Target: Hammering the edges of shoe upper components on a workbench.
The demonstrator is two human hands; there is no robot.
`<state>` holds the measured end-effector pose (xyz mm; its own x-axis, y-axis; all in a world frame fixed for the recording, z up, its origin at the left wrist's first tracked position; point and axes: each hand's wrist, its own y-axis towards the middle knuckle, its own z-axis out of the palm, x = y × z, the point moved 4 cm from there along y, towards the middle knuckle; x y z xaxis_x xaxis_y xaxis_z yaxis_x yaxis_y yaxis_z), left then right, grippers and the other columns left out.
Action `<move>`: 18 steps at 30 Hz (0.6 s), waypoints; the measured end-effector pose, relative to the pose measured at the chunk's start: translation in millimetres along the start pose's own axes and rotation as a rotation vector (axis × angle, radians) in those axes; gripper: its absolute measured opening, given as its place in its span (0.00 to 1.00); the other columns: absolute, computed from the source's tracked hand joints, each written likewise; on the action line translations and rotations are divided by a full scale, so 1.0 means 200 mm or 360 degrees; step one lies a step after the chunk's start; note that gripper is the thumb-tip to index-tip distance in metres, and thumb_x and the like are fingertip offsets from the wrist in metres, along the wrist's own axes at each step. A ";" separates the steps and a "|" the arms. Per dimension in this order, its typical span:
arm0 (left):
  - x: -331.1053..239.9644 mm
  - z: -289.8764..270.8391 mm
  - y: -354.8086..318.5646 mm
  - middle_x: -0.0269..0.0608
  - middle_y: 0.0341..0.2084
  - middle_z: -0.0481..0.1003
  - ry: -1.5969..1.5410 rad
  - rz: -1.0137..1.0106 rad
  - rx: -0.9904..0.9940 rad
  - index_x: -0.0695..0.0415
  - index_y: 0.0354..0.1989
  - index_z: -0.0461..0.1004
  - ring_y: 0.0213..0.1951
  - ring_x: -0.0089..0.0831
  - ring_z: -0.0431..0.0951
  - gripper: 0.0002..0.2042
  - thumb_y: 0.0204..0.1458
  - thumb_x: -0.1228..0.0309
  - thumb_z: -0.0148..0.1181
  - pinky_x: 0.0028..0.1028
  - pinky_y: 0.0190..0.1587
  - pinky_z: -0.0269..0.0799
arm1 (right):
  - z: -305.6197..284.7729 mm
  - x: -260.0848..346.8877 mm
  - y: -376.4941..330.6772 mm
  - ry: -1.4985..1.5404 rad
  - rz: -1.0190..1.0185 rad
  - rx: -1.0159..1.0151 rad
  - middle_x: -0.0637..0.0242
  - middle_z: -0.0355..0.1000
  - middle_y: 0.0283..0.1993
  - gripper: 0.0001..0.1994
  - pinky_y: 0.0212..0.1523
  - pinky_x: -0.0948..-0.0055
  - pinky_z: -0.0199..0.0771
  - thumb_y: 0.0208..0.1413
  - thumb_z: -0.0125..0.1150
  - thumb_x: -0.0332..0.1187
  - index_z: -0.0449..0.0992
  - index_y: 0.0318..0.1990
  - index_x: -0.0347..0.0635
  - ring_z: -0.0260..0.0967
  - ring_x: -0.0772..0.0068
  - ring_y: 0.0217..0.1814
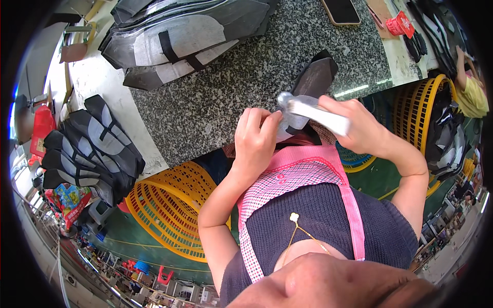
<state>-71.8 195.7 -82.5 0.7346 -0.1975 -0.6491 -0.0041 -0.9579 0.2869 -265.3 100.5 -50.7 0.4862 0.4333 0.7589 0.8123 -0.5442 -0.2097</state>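
My right hand [362,126] is wrapped round the pale handle of a hammer [324,116]. Its rounded metal head is over a dark grey cut piece [317,76] with a pale patch, lying at the near edge of the speckled stone worktop [215,108]. Thumb and fingers of my left hand [256,137] are closed at the left edge of that piece, close to the hammer head. The hammer and my hands cover the piece's middle, and its near end comes to the worktop's edge by my pink apron.
A big stack of similar pieces [185,38] stands at the far left, and another bundle [95,149] lies on the left. A phone [342,11] and a red spool [399,24] are at the far right. Yellow baskets [169,215] stand below the worktop on both sides.
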 end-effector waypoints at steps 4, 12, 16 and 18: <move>0.02 0.04 0.09 0.44 0.32 0.73 0.0053 0.0052 -0.0016 0.61 0.36 0.78 0.35 0.41 0.75 0.06 0.50 0.80 0.66 0.36 0.36 0.74 | -0.16 -0.05 0.05 0.0016 0.0207 -0.0294 0.46 0.70 0.23 0.12 0.26 0.57 0.71 0.69 0.51 0.35 0.73 0.48 0.34 0.75 0.42 0.28; 0.05 0.05 0.32 0.44 0.29 0.75 -0.0033 0.0128 -0.0023 0.62 0.32 0.80 0.36 0.43 0.76 0.05 0.48 0.78 0.68 0.37 0.39 0.74 | -0.05 -0.09 0.07 0.0004 0.0193 -0.0346 0.41 0.75 0.30 0.14 0.35 0.44 0.73 0.70 0.49 0.39 0.73 0.47 0.34 0.74 0.35 0.36; 0.07 -0.01 0.24 0.44 0.30 0.76 -0.0105 -0.0171 0.0169 0.62 0.34 0.81 0.36 0.42 0.77 0.06 0.48 0.76 0.70 0.37 0.39 0.74 | -0.09 -0.13 0.09 0.0025 0.0081 -0.0483 0.43 0.75 0.29 0.15 0.31 0.49 0.72 0.70 0.50 0.39 0.73 0.47 0.34 0.75 0.38 0.32; 0.03 0.01 0.19 0.44 0.31 0.76 0.0014 -0.0107 0.0029 0.62 0.35 0.81 0.36 0.42 0.77 0.07 0.49 0.76 0.69 0.37 0.39 0.74 | -0.16 -0.08 0.11 0.0140 0.0336 -0.0345 0.45 0.73 0.26 0.14 0.28 0.56 0.71 0.70 0.49 0.38 0.73 0.47 0.34 0.74 0.41 0.29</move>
<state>-68.7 158.2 -77.6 0.7396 -0.1306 -0.6603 0.0335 -0.9727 0.2298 -265.4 59.1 -47.5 0.5996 0.2358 0.7648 0.6039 -0.7604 -0.2390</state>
